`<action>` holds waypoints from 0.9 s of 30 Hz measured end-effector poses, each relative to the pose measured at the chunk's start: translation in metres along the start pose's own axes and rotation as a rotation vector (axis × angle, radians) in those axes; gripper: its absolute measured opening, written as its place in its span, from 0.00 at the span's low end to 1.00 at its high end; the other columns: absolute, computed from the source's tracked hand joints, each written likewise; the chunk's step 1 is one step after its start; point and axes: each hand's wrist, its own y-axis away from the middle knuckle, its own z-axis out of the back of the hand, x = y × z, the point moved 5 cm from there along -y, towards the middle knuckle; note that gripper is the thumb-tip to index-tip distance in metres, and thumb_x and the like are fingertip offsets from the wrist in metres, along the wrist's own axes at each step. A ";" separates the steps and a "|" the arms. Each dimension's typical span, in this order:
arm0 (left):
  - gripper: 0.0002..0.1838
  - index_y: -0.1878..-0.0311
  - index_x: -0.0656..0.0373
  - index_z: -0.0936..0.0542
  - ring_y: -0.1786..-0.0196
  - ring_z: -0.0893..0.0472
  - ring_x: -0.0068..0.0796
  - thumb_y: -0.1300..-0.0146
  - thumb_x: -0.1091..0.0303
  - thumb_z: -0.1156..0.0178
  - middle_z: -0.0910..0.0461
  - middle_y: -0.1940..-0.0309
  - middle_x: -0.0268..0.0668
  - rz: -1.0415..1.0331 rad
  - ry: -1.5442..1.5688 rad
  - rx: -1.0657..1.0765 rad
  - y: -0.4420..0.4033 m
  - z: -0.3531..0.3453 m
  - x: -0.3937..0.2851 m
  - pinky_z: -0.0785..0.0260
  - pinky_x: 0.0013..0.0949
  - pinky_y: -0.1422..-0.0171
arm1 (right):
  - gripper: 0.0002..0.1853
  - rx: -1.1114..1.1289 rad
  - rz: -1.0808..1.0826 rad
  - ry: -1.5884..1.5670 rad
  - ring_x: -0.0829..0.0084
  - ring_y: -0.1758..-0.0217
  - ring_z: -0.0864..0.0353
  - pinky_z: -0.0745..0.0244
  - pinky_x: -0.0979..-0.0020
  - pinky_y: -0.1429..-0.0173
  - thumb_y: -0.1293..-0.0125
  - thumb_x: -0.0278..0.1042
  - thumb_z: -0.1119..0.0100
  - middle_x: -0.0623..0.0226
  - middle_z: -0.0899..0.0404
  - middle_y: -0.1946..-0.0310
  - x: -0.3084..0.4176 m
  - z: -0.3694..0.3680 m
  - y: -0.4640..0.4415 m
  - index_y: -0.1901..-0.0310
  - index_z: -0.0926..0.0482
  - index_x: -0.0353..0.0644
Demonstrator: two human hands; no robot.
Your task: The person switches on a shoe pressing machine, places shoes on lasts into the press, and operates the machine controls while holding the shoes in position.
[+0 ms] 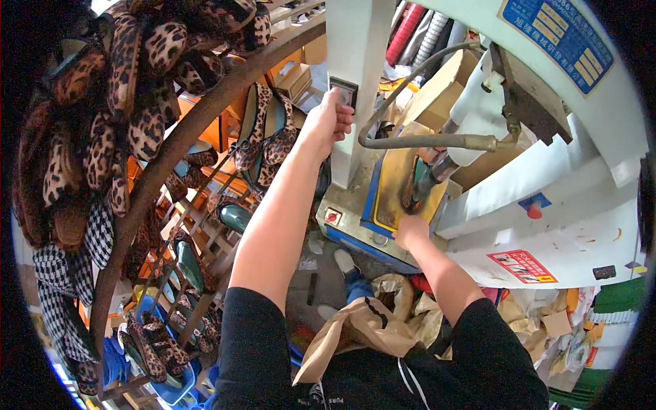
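My left hand (330, 124) reaches up to the pale machine post (347, 48). Its thumb lies against a dark-framed panel (347, 93), and its other fingers are loosely bent and apart, holding nothing. Low on the machine, my right hand (412, 232) grips the near end of a dark shoe (408, 194) with a greenish inside; most of those fingers are hidden. The shoe sits on a yellow pad (388, 198), under a dark press rod (441, 169) that comes down at a slant and meets it.
A curved brown rack rail (198, 102) runs along my left, with leopard-print shoes (147, 130) and houndstooth shoes (65, 294) hanging beyond it. More shoes stand on racks below. A bent hose (410, 141) crosses the machine. A red button (534, 210) is on its right side. Brown paper lies around my feet.
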 end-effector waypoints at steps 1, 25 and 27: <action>0.29 0.59 0.58 0.17 0.71 0.21 0.23 0.24 0.38 0.47 0.20 0.72 0.29 -0.001 -0.008 -0.012 0.001 0.001 0.000 0.32 0.30 0.66 | 0.26 0.014 -0.002 0.007 0.55 0.41 0.13 0.18 0.59 0.40 0.35 0.56 0.27 0.53 0.11 0.47 0.002 0.003 0.002 0.49 0.12 0.39; 0.21 0.54 0.62 0.25 0.58 0.17 0.53 0.36 0.58 0.26 0.17 0.64 0.48 -1.023 -0.969 -0.375 0.036 -0.006 -0.041 0.28 0.51 0.51 | 0.26 -0.001 -0.009 0.002 0.57 0.40 0.13 0.18 0.59 0.39 0.34 0.57 0.28 0.55 0.11 0.46 0.003 -0.002 -0.001 0.48 0.12 0.40; 0.18 0.53 0.62 0.25 0.56 0.18 0.54 0.36 0.62 0.28 0.18 0.61 0.48 -1.234 -1.084 -0.393 0.041 -0.008 -0.040 0.28 0.51 0.51 | 0.26 0.008 -0.013 0.002 0.57 0.40 0.13 0.18 0.60 0.39 0.34 0.57 0.28 0.56 0.11 0.46 0.002 -0.002 -0.001 0.48 0.12 0.40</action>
